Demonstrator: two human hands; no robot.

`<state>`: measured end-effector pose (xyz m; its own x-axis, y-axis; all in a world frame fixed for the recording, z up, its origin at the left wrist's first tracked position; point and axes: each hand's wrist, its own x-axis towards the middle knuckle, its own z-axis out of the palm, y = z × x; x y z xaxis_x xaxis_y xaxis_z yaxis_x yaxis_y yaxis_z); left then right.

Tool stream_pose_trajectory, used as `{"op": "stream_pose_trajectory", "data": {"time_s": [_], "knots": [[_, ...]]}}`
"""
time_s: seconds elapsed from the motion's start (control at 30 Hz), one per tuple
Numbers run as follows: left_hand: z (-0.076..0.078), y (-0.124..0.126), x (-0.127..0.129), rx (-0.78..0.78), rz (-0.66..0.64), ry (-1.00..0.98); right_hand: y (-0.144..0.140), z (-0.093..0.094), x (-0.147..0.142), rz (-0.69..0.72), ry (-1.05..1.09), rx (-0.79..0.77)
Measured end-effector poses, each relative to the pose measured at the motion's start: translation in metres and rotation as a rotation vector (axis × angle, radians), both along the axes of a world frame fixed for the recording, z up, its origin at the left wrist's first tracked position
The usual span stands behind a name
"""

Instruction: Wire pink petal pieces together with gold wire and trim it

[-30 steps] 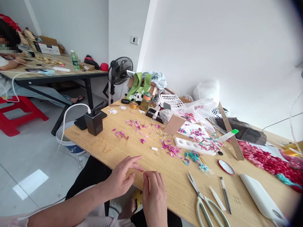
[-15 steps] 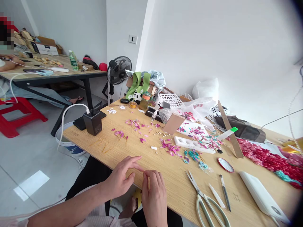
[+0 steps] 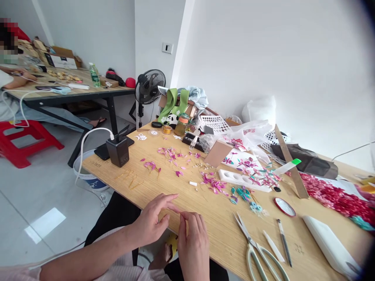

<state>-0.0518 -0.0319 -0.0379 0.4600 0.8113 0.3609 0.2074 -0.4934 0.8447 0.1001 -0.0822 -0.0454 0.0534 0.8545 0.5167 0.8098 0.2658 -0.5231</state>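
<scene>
My left hand [image 3: 150, 223] and my right hand [image 3: 193, 242] meet at the near edge of the wooden table [image 3: 152, 187]. Their fingertips touch over the tabletop. The left index finger is stretched out toward the right hand, whose fingers are curled close together. Whatever sits between the fingertips is too small to make out. Thin gold wire pieces [image 3: 130, 179] lie to the left of my hands. Pink petal pieces [image 3: 213, 184] and teal pieces [image 3: 241, 193] are scattered further back on the table.
Scissors [image 3: 258, 249], a white stick [image 3: 273, 246] and a dark tool [image 3: 284, 242] lie at the right. A black charger box [image 3: 118, 151], a white mould tray [image 3: 243, 179], a red pile [image 3: 331, 197] and a fan [image 3: 149, 88] are around. Another person sits at a far table [image 3: 67, 91].
My hands have stayed together at the table edge, hardly moving. The view has shifted slightly.
</scene>
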Motion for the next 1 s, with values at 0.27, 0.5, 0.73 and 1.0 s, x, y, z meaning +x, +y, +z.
{"op": "stream_pose_trajectory", "data": {"time_s": [0.27, 0.5, 0.73, 1.0], "knots": [[0.0005, -0.0004, 0.0005, -0.006, -0.003, -0.006, -0.0007, -0.0035, 0.0003, 0.010, 0.022, -0.011], [0.0023, -0.0002, -0.0020, -0.089, -0.009, -0.044, -0.0014, 0.0015, -0.0025, 0.003, -0.005, -0.021], [0.0077, -0.0001, -0.0028, -0.150, -0.023, -0.041, -0.0008, 0.0024, -0.0034, -0.006, -0.007, -0.024], [0.0076, 0.0008, -0.0026, -0.170, -0.020, -0.042, -0.0009, 0.0013, -0.0041, -0.012, -0.005, -0.037]]}}
